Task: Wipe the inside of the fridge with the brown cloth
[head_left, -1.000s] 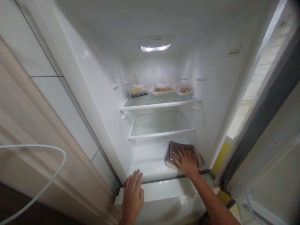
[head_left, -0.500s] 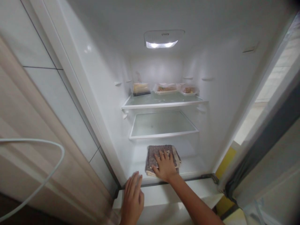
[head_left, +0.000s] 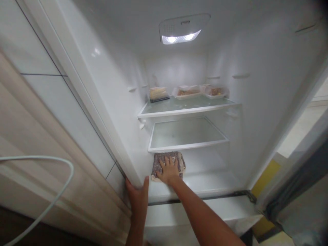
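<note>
I look into an open white fridge point(head_left: 246, 112). My right hand point(head_left: 168, 169) lies flat, fingers spread, on a folded brown-grey cloth point(head_left: 159, 160) at the left side of the fridge floor, just under the lower glass shelf point(head_left: 187, 146). My left hand point(head_left: 137, 198) grips the fridge's left front edge, thumb on the inner side. On the upper glass shelf point(head_left: 187, 110) at the back stand a boxed cake slice point(head_left: 158, 93) and two clear food trays point(head_left: 201, 91).
A wooden panel and white wall point(head_left: 38, 112) lie to the left, with a white cable point(head_left: 51, 191) looping across. The fridge door point(head_left: 299, 177) stands open at the right. The interior light point(head_left: 180, 36) is lit above.
My right hand slid the cloth from the right side of the fridge floor across to the left. My left hand moved from the front sill to the left edge.
</note>
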The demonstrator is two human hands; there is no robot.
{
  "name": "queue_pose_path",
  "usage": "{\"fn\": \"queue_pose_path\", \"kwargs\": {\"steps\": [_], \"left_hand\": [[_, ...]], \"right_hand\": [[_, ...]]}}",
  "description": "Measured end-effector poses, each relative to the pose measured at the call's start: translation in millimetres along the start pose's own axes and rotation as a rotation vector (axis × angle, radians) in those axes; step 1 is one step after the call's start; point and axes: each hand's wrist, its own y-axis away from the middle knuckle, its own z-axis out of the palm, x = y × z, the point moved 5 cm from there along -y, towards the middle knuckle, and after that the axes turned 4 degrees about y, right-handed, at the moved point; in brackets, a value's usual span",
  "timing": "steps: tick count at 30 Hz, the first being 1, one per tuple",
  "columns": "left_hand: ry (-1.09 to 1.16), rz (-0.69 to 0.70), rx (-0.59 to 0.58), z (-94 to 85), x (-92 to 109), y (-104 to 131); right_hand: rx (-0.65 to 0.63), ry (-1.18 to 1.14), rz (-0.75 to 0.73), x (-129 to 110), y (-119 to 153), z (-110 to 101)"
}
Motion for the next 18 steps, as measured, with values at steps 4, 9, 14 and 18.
{"fn": "queue_pose_path", "kwargs": {"steps": [4, 9, 14, 18], "left_hand": [[0.034, -0.094, -0.022, 1.1, -9, -11], [0.012, -0.085, 0.012, -0.8, -15, -10], [-0.010, -0.095, 0.018, 0.1, -19, -10], [-0.030, -0.083, 0.027, -1.2, -18, -12]], "right_hand": [[0.057, 0.023, 0.004, 21, -19, -3], [0.121, 0.036, 0.068, 34, -43, -7], [0.112, 0.022, 0.057, 25, -50, -5], [0.075, 0.013, -0.007, 11, -33, -3]]}}
